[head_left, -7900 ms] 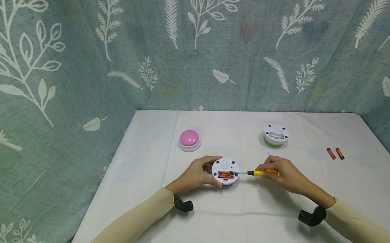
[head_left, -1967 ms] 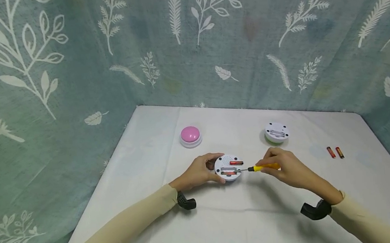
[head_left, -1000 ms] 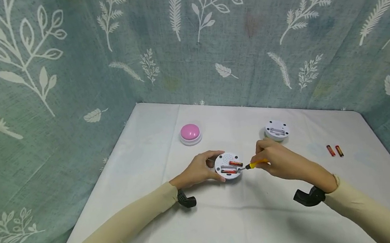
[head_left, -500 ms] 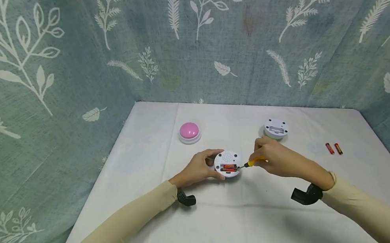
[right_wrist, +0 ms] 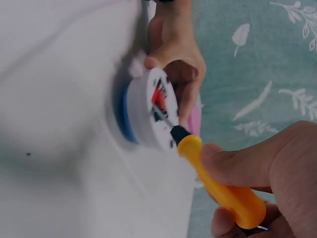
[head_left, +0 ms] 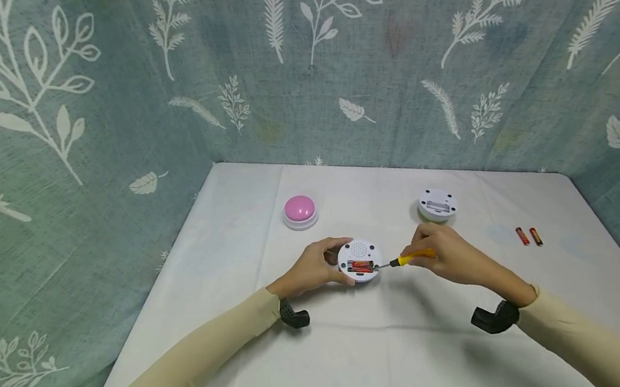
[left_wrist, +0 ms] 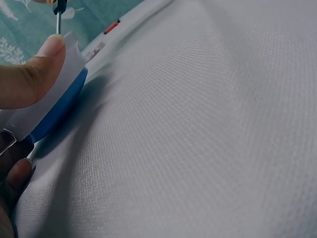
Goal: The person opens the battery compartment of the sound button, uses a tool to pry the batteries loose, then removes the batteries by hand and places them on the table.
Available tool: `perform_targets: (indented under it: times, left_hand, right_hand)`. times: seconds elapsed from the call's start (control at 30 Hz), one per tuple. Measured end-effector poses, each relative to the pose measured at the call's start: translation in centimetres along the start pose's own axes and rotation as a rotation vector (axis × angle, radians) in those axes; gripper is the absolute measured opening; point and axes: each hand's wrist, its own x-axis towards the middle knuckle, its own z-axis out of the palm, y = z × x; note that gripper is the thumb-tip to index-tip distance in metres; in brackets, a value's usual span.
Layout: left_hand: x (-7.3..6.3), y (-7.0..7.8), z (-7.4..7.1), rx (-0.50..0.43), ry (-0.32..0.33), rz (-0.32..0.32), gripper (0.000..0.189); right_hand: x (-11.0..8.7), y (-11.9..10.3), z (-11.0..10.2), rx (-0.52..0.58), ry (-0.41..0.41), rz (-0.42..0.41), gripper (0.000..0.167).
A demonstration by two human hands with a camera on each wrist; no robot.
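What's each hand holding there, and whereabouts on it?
The right hand holds a screwdriver by its yellow handle. The left hand grips a round white-and-blue device by its white side, between thumb and fingers.

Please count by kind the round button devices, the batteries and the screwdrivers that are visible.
Button devices: 3 (pink-topped one, green-edged one, held one)
Batteries: 4 (pair in the held one's compartment, loose pair)
Screwdriver: 1
Total: 8
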Motion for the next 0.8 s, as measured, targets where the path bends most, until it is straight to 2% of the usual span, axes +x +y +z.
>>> perform_targets:
  times: [0.27, 0.37, 0.53, 0.6, 0.7, 0.8]
  left_hand:
    - [0.0, 0.0, 0.0, 0.003, 0.004, -0.003, 0.091]
    - [-0.1, 0.1, 0.0, 0.0, 0.005, 0.003, 0.091]
    - [-0.1, 0.2, 0.1, -0.01, -0.002, 0.016, 0.092]
    - [0.0, 0.3, 0.2, -0.014, -0.015, 0.02, 0.095]
    - [0.0, 0.4, 0.2, -0.009, -0.035, 0.025, 0.099]
    - [0.2, 0.5, 0.2, 0.029, -0.033, 0.032, 0.1]
  right_hand:
    - [-0.9, 1.0, 0.9, 0.069, 0.03, 0.076, 0.018]
    - [-0.9, 1.0, 0.9, 0.056, 0.03, 0.043, 0.019]
    - [0.1, -0.7, -0.1, -0.074, 0.007, -0.109, 0.021]
    - [0.7, -1.7, -0.5, -0.144, -0.019, -0.144, 0.02]
    - [1.5, -3.0, -0.7, -0.23, -0.048, -0.158, 0.018]
    - [1.8, -3.7, -0.6, -0.262, -0.041, -0.133, 0.016]
